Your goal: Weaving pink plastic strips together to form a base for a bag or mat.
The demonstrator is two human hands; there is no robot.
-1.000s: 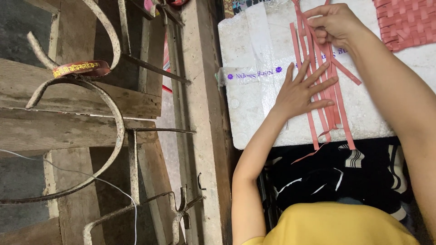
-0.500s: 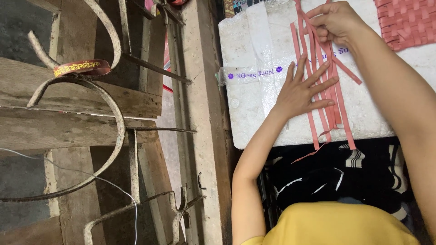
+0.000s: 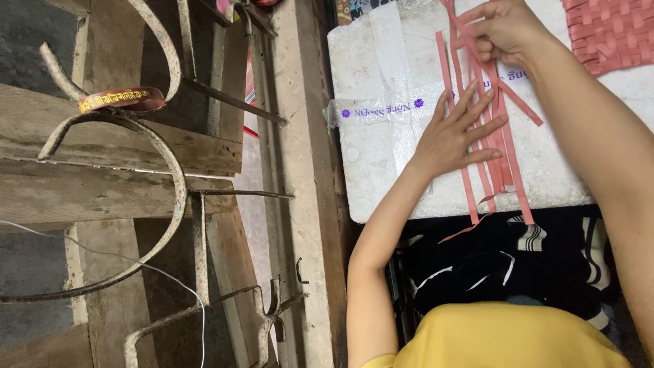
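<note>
Several pink strips (image 3: 492, 129) on white foam board (image 3: 381, 163): your left hand (image 3: 456, 133), fingers splayed, pins them flat; your right hand (image 3: 504, 27) pinches strip tops. Laying-out step; next cross-strip needs steady pinning.

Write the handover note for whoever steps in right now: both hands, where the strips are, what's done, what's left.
Left hand: flat, fingers spread, pressing the pink strips down on the white foam board.
Right hand: pinching the strips' far ends together.
Strips: lying side by side along the board, near ends hanging over its edge; one lies slanted across them.
Done: a woven pink mat lies at the board's far corner.
Left: these strips are not yet interlaced.
</note>
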